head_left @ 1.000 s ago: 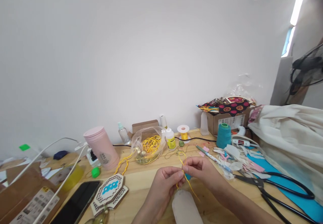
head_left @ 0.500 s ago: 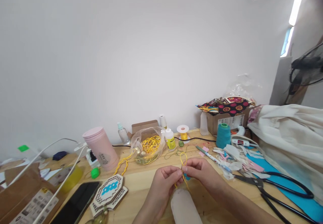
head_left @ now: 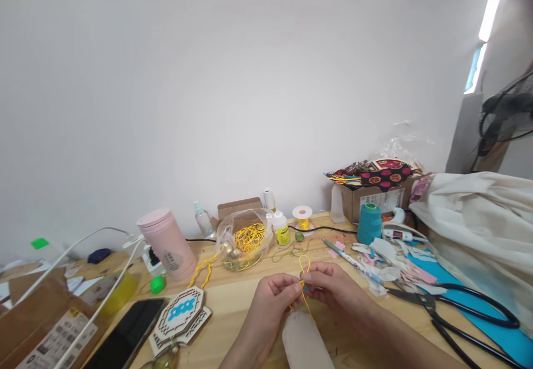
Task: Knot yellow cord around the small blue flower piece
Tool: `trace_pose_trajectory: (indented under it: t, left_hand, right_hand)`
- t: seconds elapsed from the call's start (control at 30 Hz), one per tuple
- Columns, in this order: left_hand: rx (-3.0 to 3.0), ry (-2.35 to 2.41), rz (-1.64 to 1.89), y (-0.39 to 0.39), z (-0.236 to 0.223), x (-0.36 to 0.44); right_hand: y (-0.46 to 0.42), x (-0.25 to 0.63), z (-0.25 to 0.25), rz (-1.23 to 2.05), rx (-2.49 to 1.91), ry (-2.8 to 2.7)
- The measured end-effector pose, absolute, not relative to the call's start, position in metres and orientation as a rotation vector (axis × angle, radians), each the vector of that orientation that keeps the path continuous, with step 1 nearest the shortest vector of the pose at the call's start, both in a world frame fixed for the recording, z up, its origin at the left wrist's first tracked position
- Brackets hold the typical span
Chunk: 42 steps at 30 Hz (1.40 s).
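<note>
My left hand (head_left: 277, 302) pinches a yellow cord (head_left: 305, 264) between thumb and index finger. Close beside it, my right hand (head_left: 328, 283) is closed on the same cord, which makes a small loop above the fingertips. One cord end hangs below them. Under the hands, a pale, flat piece with a rounded top (head_left: 306, 341) is partly in view, and the cord runs down toward its top edge. A bit of something blue shows behind the right fingers, too small to name.
A plastic bag with yellow cord (head_left: 250, 238), a glue bottle (head_left: 281, 230) and a teal thread cone (head_left: 369, 223) stand behind. Black scissors (head_left: 428, 301) lie right, by paper scraps. A pink tumbler (head_left: 167, 245), a phone (head_left: 125, 335) and hexagonal ornaments (head_left: 182, 312) are left.
The cord loop above my fingers has become smaller and rounder. The hanging cord end has drawn in closer. My right fingers have shifted slightly, covering more of the blue bit.
</note>
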<state>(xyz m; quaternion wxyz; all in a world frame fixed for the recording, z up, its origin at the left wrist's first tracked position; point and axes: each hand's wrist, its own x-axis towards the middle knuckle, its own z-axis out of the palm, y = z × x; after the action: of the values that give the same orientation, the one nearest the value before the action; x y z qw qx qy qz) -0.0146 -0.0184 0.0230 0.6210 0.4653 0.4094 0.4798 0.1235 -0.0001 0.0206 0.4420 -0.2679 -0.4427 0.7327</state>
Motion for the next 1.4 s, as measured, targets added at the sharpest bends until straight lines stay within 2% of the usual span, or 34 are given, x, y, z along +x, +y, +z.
trace_pose_trajectory:
  t: [0.33,0.73,1.1,1.4]
  left_hand:
    - [1.01,0.847,1.134,-0.015,0.024,-0.016]
    - [0.94,0.808,1.155,-0.017,0.024,-0.016]
    - [0.83,0.683,1.126,-0.019,0.034,-0.014]
    - [0.881,0.703,1.093,-0.02,0.028,-0.016]
  right_hand:
    - [0.005,0.124,0.02,1.451,-0.733,-1.427]
    - [0.002,0.123,0.022,1.345,-0.763,-1.479]
    - [0.0,0.121,0.024,1.566,-0.526,-1.382]
    - [0.004,0.125,0.021,1.264,-0.681,-1.55]
